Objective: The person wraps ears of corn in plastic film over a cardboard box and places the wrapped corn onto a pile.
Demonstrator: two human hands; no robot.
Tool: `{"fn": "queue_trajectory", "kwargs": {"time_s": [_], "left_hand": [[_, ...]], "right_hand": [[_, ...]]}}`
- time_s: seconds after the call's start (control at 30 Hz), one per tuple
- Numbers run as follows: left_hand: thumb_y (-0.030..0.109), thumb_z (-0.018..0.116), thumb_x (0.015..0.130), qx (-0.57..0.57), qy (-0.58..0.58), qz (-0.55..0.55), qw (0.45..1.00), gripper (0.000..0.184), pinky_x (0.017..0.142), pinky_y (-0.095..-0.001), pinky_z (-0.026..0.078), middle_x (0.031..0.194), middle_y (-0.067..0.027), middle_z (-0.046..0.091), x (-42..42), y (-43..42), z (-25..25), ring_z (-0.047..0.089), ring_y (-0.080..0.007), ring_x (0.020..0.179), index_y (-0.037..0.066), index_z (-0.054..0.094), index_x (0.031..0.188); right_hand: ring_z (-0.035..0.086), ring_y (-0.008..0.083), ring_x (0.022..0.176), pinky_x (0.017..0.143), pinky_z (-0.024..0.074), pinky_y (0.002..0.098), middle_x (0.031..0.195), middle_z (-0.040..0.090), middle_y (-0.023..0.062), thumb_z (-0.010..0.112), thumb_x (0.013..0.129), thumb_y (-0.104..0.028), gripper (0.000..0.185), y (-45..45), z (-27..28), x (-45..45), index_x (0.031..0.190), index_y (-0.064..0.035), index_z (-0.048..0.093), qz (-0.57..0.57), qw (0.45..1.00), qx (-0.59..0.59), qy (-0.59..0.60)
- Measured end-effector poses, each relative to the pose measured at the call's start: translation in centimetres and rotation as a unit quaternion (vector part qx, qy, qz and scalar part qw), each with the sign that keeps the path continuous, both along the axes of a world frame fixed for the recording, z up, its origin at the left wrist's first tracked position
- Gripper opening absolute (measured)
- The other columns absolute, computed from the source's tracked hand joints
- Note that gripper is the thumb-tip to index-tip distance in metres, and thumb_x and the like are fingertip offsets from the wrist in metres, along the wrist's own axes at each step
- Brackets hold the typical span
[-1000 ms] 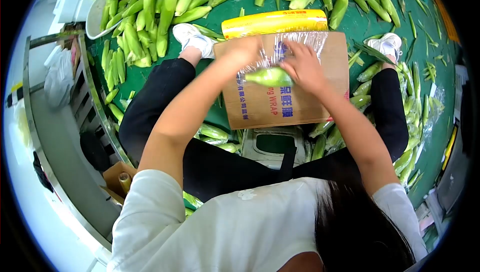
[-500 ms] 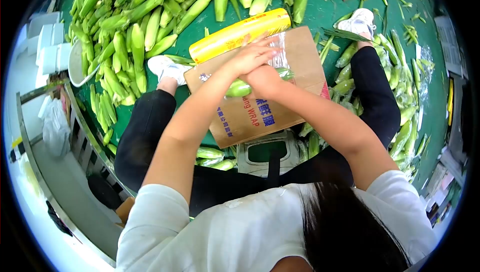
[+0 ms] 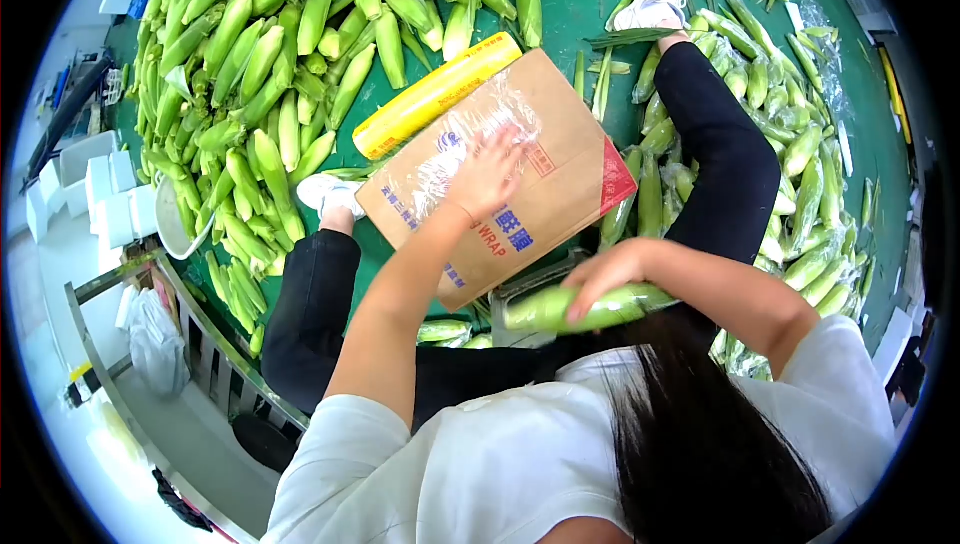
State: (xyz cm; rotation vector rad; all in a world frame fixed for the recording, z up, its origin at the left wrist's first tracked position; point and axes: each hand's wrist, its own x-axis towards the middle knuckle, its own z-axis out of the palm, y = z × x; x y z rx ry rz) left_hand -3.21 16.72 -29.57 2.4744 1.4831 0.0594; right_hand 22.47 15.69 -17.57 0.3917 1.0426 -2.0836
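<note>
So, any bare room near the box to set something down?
Green floor: patch between the corn pile, cardboard box and right shoe. On the box: film-free cardboard between the left hand and red corner. Crowded: corn pile, wrapped cobs beyond the right leg, and the box's near edge, where the right hand holds a cob.

Green corn ear (image 3: 622, 306), held crosswise, clear film (image 3: 508, 106) on cardboard box (image 3: 562, 189)
</note>
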Motion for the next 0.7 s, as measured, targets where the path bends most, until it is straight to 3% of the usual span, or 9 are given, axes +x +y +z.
{"fn": "queue_trajectory", "kwargs": {"time_s": [0.03, 0.13, 0.33, 0.37, 0.4, 0.47, 0.57, 0.67, 0.7], "left_hand": [[0.038, 0.05, 0.097, 0.026, 0.072, -0.072, 0.994, 0.066, 0.123, -0.055, 0.019, 0.158, -0.0181, 0.037, 1.5, -1.9, -0.3, 0.031, -0.0312, 0.149, -0.001, 0.042, 0.149], [0.029, 0.067, 0.089, -0.061, -0.194, 0.083, 0.976, 0.079, 0.122, -0.0558, 0.018, 0.156, -0.031, 0.031, 5.0, -9.3, 1.0, 0.025, -0.0454, 0.149, -0.011, 0.034, 0.148], [0.014, 0.074, 0.078, 0.065, -0.172, 0.072, 0.98, 0.09, 0.118, -0.0628, 0.021, 0.157, -0.0372, 0.023, 7.5, -10.2, 18.4, 0.024, -0.055, 0.146, -0.012, 0.029, 0.15], [0.018, 0.077, 0.077, 0.036, -0.118, -0.007, 0.992, 0.089, 0.117, -0.0658, 0.019, 0.158, -0.033, 0.026, 8.1, -9.8, 20.0, 0.023, -0.0524, 0.148, -0.007, 0.035, 0.151], [0.02, 0.079, 0.074, 0.011, -0.017, -0.085, 0.996, 0.077, 0.113, -0.0578, 0.034, 0.15, -0.0263, 0.044, 9.4, -8.3, 22.9, 0.044, -0.0424, 0.14, 0.003, 0.049, 0.143], [0.018, 0.079, 0.074, -0.306, 0.075, -0.043, 0.948, 0.062, 0.1, -0.0456, 0.05, 0.133, -0.018, 0.061, 11.6, -6.3, 24.9, 0.064, -0.0343, 0.117, 0.009, 0.057, 0.131], [0.017, 0.079, 0.075, -0.381, -0.032, 0.003, 0.924, 0.051, 0.088, -0.0373, 0.056, 0.119, -0.0147, 0.067, 12.5, -4.7, 23.3, 0.071, -0.0322, 0.098, 0.007, 0.059, 0.121], [0.03, 0.08, 0.085, -0.553, -0.39, -0.046, 0.735, 0.063, 0.085, -0.0324, 0.054, 0.106, -0.0084, 0.07, 10.0, -1.7, 17.3, 0.067, -0.0184, 0.098, 0.007, 0.052, 0.136], [0.03, 0.073, 0.092, -0.699, -0.358, 0.049, 0.617, 0.055, 0.077, -0.0285, 0.054, 0.103, -0.0052, 0.07, 9.7, 0.7, 19.2, 0.068, -0.0149, 0.089, 0.008, 0.05, 0.137]], "right_hand": [[0.056, 0.027, 0.127, 0.099, 0.0504, 0.0434, 0.138, 0.06, 0.0167, 0.07, 0.086, -0.058, 0.078, 0.1, -1.3, 2.5, 0.138, -0.0004, 0.057, -0.13, 0.988, -0.084, -0.001], [0.06, 0.0295, 0.126, 0.085, 0.0584, 0.0444, 0.136, 0.06, 0.0189, 0.061, 0.095, -0.051, 0.069, 1.1, 3.0, 4.9, 0.143, -0.0033, 0.049, -0.464, 0.86, -0.212, 0.03], [0.071, 0.0231, 0.085, 0.071, 0.0595, 0.0404, 0.103, 0.07, 0.0124, 0.064, 0.095, -0.054, 0.057, -0.1, 1.4, 7.1, 0.124, -0.0045, 0.059, -0.38, 0.894, -0.208, -0.113], [0.07, 0.0221, 0.085, 0.07, 0.0592, 0.0397, 0.102, 0.07, 0.0119, 0.064, 0.095, -0.053, 0.056, -0.3, 2.3, 6.6, 0.123, -0.0045, 0.06, -0.324, 0.925, -0.189, -0.064], [0.07, 0.0211, 0.086, 0.07, 0.0589, 0.0391, 0.102, 0.069, 0.0114, 0.065, 0.094, -0.053, 0.055, -0.3, 3.0, 6.5, 0.121, -0.0045, 0.06, -0.257, 0.951, -0.173, -0.016], [0.069, 0.0209, 0.084, 0.07, 0.0584, 0.0391, 0.1, 0.068, 0.01, 0.069, 0.093, -0.049, 0.054, -0.3, 4.2, 7.2, 0.123, -0.0055, 0.058, -0.201, 0.968, -0.152, -0.012], [0.07, 0.0291, 0.092, 0.08, 0.0567, 0.0419, 0.112, 0.067, 0.0139, 0.082, 0.08, -0.034, 0.085, 1.1, 9.0, 10.4, 0.148, -0.0069, 0.039, -0.127, 0.94, 0.31, 0.066], [0.068, 0.0357, 0.095, 0.083, 0.0557, 0.044, 0.113, 0.067, 0.0159, 0.081, 0.072, -0.024, 0.08, 1.3, 13.9, 13.1, 0.145, -0.0238, 0.047, -0.119, 0.769, 0.627, 0.044], [0.066, 0.0351, 0.101, 0.086, 0.0548, 0.0442, 0.114, 0.068, 0.0127, 0.08, 0.07, -0.018, 0.079, 2.8, 14.2, 14.2, 0.143, -0.0232, 0.052, -0.134, 0.699, 0.699, 0.07]]}}
